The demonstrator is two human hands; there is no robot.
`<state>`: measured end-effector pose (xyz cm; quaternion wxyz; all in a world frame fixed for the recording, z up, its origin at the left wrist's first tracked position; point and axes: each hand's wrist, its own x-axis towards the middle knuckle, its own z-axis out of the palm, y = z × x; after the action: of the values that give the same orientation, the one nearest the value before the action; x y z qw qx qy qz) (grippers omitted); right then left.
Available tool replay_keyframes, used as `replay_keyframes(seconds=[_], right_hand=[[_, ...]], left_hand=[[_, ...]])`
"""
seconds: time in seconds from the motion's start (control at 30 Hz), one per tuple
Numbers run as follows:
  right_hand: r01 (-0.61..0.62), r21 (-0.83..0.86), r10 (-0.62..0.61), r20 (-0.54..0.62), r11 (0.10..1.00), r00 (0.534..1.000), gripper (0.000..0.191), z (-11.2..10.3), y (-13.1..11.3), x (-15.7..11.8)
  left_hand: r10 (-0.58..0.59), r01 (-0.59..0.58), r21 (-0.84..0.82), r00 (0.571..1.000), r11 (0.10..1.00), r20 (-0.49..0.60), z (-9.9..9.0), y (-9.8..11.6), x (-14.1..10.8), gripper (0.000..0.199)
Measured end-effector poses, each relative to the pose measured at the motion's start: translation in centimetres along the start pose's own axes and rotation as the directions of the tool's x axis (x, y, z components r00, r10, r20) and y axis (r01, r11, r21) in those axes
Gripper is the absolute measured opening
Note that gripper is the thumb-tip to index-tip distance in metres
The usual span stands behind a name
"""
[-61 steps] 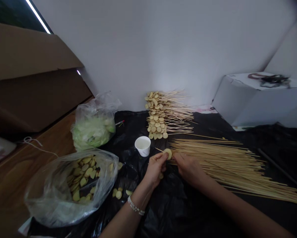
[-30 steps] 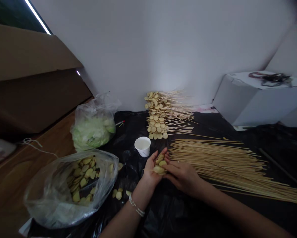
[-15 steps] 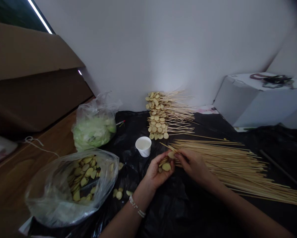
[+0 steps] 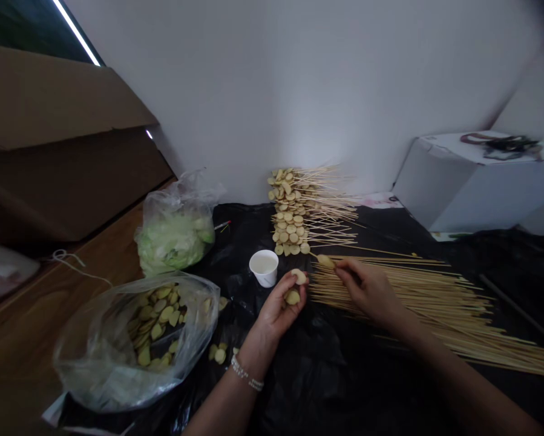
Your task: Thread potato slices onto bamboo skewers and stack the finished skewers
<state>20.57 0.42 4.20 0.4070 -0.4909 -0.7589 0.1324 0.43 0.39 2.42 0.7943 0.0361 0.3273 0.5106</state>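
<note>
My left hand (image 4: 276, 309) is curled around several potato slices (image 4: 292, 297), one pinched upright near the thumb. Off to its right, my right hand (image 4: 369, 293) grips a wooden skewer with a potato slice (image 4: 325, 261) threaded on it. The skewer's tip points left, toward the stacked potato skewers (image 4: 290, 233). Beneath the right hand lies a wide spread of bare bamboo skewers (image 4: 417, 297). A white paper cup (image 4: 263, 268) stands just beyond the left hand.
An open plastic bag (image 4: 90, 345) of potato slices lies at left, with a tied bag of pale green vegetables (image 4: 176, 239) behind it. Loose slices (image 4: 218, 353) rest on the black plastic sheet (image 4: 317, 375). A cardboard box (image 4: 67, 175) and white box (image 4: 480, 181) flank the wall.
My hands have moved apart. The right hand has drawn the skewer and its slice away to the right and upward, while the left has shifted slightly left with its slices.
</note>
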Motion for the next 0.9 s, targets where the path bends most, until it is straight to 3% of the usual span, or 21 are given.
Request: replay_keyframes(seconds=[0.1, 0.4, 0.9], right_hand=[[0.022, -0.026, -0.021, 0.019, 0.999, 1.000, 0.021, -0.7, 0.3, 0.3], [0.160, -0.072, -0.138, 0.251, 0.984, 0.958, 0.024, -1.6, 0.6, 0.2], [0.183, -0.154, -0.128, 0.311, 0.971, 0.942, 0.024, -1.8, 0.2, 0.0]], left_hand=[[-0.005, 0.004, -0.037, 1.000, 0.999, -0.025, 0.0, 0.4, 0.0, 0.021], [0.019, -0.019, 0.008, 0.999, 1.000, -0.026, 0.0, 0.5, 0.2, 0.027], [0.114, -0.114, 0.020, 0.992, 0.993, -0.053, -0.4, 0.3, 0.7, 0.020]])
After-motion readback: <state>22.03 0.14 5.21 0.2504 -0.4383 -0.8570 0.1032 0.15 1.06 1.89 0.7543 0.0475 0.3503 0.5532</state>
